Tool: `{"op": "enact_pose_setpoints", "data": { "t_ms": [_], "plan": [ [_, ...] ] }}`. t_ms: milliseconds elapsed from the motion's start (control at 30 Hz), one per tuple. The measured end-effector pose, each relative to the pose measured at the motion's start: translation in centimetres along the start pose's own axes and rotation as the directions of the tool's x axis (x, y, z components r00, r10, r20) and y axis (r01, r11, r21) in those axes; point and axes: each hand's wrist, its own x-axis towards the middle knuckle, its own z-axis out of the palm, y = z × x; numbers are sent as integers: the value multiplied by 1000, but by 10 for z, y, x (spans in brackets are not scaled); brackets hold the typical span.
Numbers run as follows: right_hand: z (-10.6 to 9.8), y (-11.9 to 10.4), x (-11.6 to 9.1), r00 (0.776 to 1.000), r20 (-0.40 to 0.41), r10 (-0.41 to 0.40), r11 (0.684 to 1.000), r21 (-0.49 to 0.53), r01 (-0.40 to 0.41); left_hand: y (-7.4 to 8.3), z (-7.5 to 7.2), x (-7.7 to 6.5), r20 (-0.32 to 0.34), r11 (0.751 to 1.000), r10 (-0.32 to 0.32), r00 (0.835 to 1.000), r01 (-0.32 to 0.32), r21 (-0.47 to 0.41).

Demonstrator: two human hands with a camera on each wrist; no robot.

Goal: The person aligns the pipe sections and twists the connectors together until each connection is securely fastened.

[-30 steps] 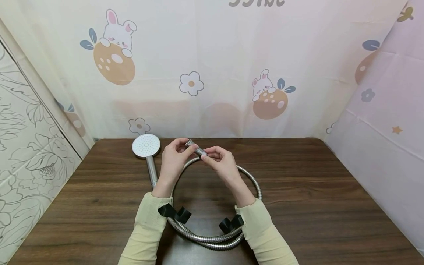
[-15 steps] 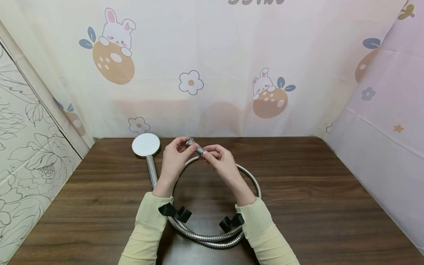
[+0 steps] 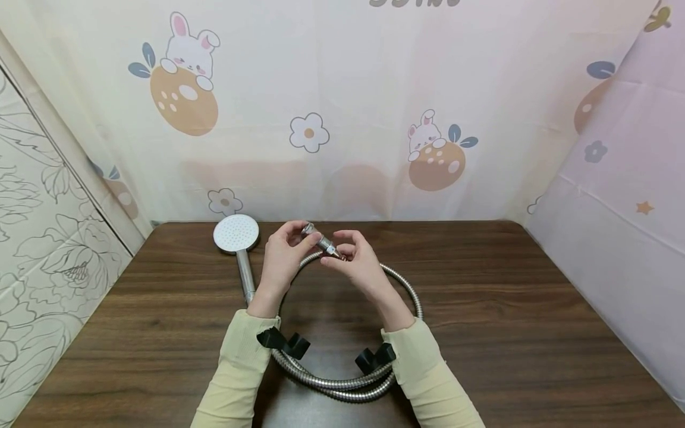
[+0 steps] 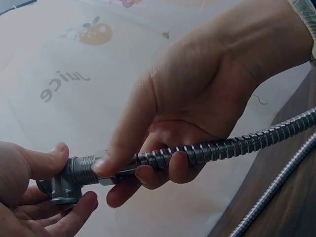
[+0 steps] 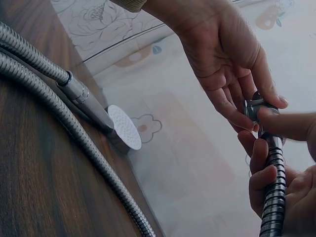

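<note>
Over the far part of the table, my left hand (image 3: pixel 283 258) pinches a chrome T-shaped pipe fitting (image 4: pixel 65 187) with an outer thread. A metal shower hose (image 4: pixel 222 149) lines up with that threaded end. Curled around the hose end is my right hand (image 4: pixel 192 94), its thumb lying on the nut (image 4: pixel 105 180) at the thread in the left wrist view. How far the nut sits on the thread cannot be made out. In the head view the fitting slants down to the right between both hands.
The hose loops (image 3: pixel 348 389) lie on the brown wooden table (image 3: pixel 508 333) below the forearms. To the left of the hands rests a shower head (image 3: pixel 236 233) with a white face and a metal handle. A patterned cloth (image 3: pixel 353 71) hangs behind the table.
My right thumb and fingers have loosened and shifted slightly at the fitting's lower end, so more of the metal shows. The left hand keeps its hold almost unmoved.
</note>
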Motion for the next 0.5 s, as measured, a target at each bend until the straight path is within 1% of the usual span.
{"op": "enact_pose_setpoints", "data": {
  "t_ms": [167,500],
  "plan": [
    [-1,-1,2,1000,-19,5,1000,18,-5,0,0,0,8,1000,17,1000,-17,22],
    [-2,-1,1,1000,-16,22,996,92,-21,-2,0,1,4,1000,12,1000,-12,17]
  ]
}}
